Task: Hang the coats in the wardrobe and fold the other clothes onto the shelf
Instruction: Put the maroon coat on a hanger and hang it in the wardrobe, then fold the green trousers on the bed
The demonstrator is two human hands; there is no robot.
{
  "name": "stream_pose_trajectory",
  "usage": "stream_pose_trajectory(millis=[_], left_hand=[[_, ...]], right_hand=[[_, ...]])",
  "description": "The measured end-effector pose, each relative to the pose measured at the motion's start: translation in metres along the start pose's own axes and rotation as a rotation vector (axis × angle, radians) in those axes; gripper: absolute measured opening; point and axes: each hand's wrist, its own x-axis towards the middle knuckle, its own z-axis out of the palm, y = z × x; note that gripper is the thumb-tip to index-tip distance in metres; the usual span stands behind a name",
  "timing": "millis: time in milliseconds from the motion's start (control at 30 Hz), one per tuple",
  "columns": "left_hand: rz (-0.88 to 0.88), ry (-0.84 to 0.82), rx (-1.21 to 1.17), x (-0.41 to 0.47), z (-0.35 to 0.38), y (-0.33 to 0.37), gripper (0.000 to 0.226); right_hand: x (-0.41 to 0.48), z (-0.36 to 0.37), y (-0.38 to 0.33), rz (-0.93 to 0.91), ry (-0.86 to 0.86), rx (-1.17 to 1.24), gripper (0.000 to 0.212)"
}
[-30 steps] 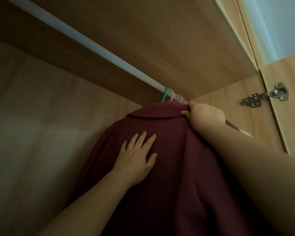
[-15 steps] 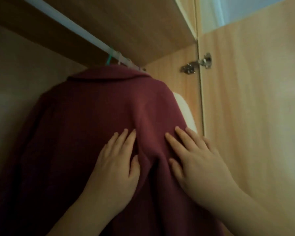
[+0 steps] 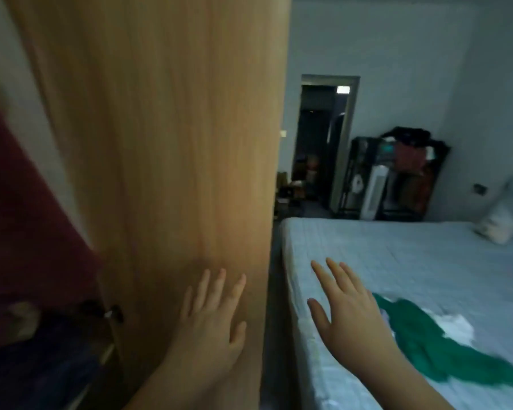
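The dark red coat (image 3: 18,220) hangs at the far left inside the wardrobe, only its edge showing. The open wooden wardrobe door (image 3: 166,143) fills the middle of the view. My left hand (image 3: 211,318) is in front of the door's lower part with fingers straight and spread, holding nothing. My right hand (image 3: 347,309) hovers open over the near edge of the bed (image 3: 412,261). A green garment (image 3: 444,341) lies on the bed just right of that hand, with something white (image 3: 453,324) beside it.
Dark folded clothes (image 3: 42,350) lie low in the wardrobe at bottom left. A narrow floor gap (image 3: 271,291) separates door and bed. A pillow (image 3: 498,223) lies at the bed's far right. A dark rack with clothes (image 3: 397,179) and a doorway (image 3: 323,143) are behind.
Both hands have left the red coat, which stays hanging. The view has swung right from the wardrobe interior to the door and the bed.
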Motion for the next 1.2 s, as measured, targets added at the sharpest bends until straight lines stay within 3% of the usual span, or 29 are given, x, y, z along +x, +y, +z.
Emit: stream_pose_trajectory(millis=[233,533,867,1200], left_hand=[[0.233,-0.277,-0.054,-0.003,0.129,0.188,0.079],[0.451,-0.472,-0.017,0.015,0.230,0.330,0.072],[0.498,-0.570,-0.061,0.114,0.343,0.401,0.069],[0.405,-0.695,-0.043,0.305,0.472,0.438,0.076]], right_hand=[[-0.136,-0.008,0.183,0.300,-0.169,-0.094,0.065],[-0.215,-0.017,0.309,0.609,-0.288,-0.051,0.065],[-0.184,0.037,0.426,0.739,-0.387,-0.038,0.063],[-0.057,0.156,0.584,0.686,-0.653,0.022,0.060]])
